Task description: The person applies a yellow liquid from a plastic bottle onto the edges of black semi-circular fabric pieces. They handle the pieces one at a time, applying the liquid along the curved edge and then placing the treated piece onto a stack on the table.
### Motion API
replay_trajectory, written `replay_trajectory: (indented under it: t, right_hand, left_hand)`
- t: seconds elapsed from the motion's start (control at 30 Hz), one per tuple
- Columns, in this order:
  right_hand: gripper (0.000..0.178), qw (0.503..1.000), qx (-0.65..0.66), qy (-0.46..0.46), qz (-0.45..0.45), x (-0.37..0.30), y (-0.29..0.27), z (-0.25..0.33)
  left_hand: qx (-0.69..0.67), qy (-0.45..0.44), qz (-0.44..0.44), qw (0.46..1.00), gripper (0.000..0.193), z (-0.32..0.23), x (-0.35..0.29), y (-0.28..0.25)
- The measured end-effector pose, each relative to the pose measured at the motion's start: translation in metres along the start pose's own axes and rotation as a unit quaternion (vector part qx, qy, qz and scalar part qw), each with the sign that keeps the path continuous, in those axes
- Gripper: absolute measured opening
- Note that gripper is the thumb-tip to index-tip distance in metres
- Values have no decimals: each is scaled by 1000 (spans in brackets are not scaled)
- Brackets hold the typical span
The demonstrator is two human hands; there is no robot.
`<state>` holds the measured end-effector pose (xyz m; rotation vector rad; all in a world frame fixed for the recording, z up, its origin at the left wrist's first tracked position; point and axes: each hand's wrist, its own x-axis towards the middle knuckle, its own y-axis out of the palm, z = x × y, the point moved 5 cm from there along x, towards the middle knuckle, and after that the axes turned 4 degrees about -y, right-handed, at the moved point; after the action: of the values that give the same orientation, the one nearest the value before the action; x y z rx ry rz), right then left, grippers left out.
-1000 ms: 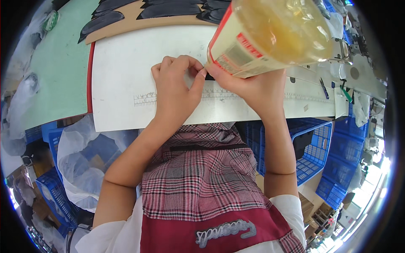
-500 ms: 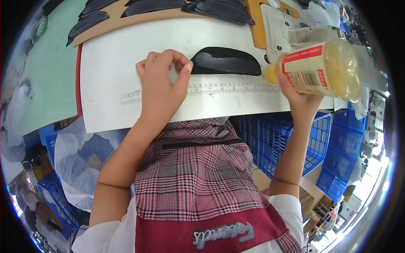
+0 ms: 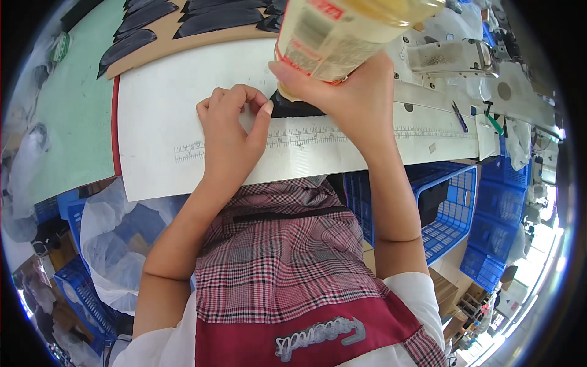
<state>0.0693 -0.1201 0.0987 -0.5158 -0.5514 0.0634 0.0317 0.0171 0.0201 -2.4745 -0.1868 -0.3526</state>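
Observation:
A black, half-moon-shaped flat piece [image 3: 295, 109] lies on the white work board, its straight edge along the printed ruler scale. My left hand [image 3: 233, 128] pinches its left tip between thumb and forefinger. In my right hand [image 3: 361, 101] is a clear plastic bottle [image 3: 333, 40] of yellowish liquid with a red and cream label. It is tilted neck-down above the black piece, with its neck low near the piece's left part. Bottle and right hand hide the right part of the piece; whether the neck touches it, I cannot tell.
Several similar black pieces [image 3: 220, 21] lie on a tan board at the back. A sewing machine [image 3: 449, 58] stands at the back right. Small snips [image 3: 460, 117] and a green-handled tool [image 3: 494, 119] lie at the right. Below the edge are a blue crate [image 3: 455, 202] and a plastic-lined bin [image 3: 110, 238].
My right hand has brought the bottle leftward from the piece's right end to above its left part. My left hand keeps its pinch on the left tip.

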Motion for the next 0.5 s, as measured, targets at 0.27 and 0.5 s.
replay_trajectory:
  t: [0.27, 0.5]
  right_hand:
    - [36, 999, -20, 4, -47, -24, -53, -26]
    - [37, 974, -98, 136, -152, -68, -123, -64]
  left_hand:
    - [31, -8, 22, 999, 9, -2, -2, 1]
    - [31, -26, 26, 999, 8, -3, -2, 1]
